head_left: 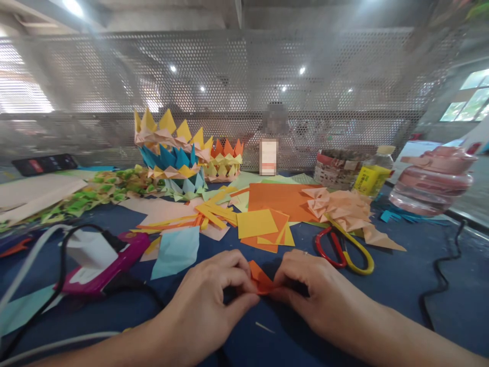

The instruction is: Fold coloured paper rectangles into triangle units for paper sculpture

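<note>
Between my two hands is a small folded piece of orange paper [260,278], held just above the dark blue table. My left hand [217,293] pinches its left side with thumb and fingers. On the right side, my right hand [309,285] grips it the same way. Parts of the paper are hidden behind the fingertips. Just beyond the hands lie yellow paper squares [256,224] on top of orange ones. Scissors [344,250] with red and yellow handles rest beside my right hand. A light blue paper sheet [175,251] lies past my left hand.
Folded paper crowns [171,163] stand at the back left. A purple power strip [126,255] with cables sits at left. Peach folded paper pieces [340,209], a yellow-labelled bottle [372,173] and a pink water bottle [431,181] are at right. A perforated metal screen [214,76] rises behind.
</note>
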Motion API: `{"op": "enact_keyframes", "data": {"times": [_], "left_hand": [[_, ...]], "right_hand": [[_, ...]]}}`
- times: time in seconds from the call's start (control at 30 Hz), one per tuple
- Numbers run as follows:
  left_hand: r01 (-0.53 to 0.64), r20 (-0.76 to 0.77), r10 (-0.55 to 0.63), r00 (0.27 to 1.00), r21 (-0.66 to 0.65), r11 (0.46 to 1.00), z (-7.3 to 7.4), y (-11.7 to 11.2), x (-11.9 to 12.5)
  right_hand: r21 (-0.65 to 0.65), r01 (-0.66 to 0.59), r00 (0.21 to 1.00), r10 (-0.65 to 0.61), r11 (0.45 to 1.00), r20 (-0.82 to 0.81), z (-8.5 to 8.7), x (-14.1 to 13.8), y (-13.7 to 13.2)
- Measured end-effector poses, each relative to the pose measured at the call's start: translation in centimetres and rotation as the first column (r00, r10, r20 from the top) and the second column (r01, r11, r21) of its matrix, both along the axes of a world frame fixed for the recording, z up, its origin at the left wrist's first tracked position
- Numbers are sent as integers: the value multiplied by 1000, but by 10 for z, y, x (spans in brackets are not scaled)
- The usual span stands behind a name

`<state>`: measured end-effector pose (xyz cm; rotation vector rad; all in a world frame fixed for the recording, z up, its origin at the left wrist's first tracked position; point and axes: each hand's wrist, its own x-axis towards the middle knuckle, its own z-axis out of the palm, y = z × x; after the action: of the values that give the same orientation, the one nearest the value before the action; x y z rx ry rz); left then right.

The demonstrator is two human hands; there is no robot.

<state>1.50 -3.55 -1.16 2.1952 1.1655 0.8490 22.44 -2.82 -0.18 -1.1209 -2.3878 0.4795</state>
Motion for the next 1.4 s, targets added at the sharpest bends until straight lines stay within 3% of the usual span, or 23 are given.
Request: {"op": "enact_keyframes", "data": {"times": [0.37, 0.73, 1.0, 1.27, 1.4], "left_hand": [[71, 47, -72, 996, 21, 997, 5, 2, -1], [6, 73, 0, 997, -78, 997, 5, 1, -2], [-28, -78, 27, 997, -12, 1000, 7, 0, -3], [-58, -53, 54, 997, -69, 996, 2, 4, -3], [-38, -43, 39, 998, 23, 999, -1, 3, -1]], "right_hand": [[6, 56, 998, -56, 998, 41, 4, -2, -2], [-17, 78, 995, -77, 997, 59, 4, -2, -5], [-2, 82, 994, -82, 997, 69, 4, -3, -1], [10, 87, 993, -88, 996, 79, 3, -3, -2], [12, 97, 991, -98, 995, 89, 2, -2, -4]]}}
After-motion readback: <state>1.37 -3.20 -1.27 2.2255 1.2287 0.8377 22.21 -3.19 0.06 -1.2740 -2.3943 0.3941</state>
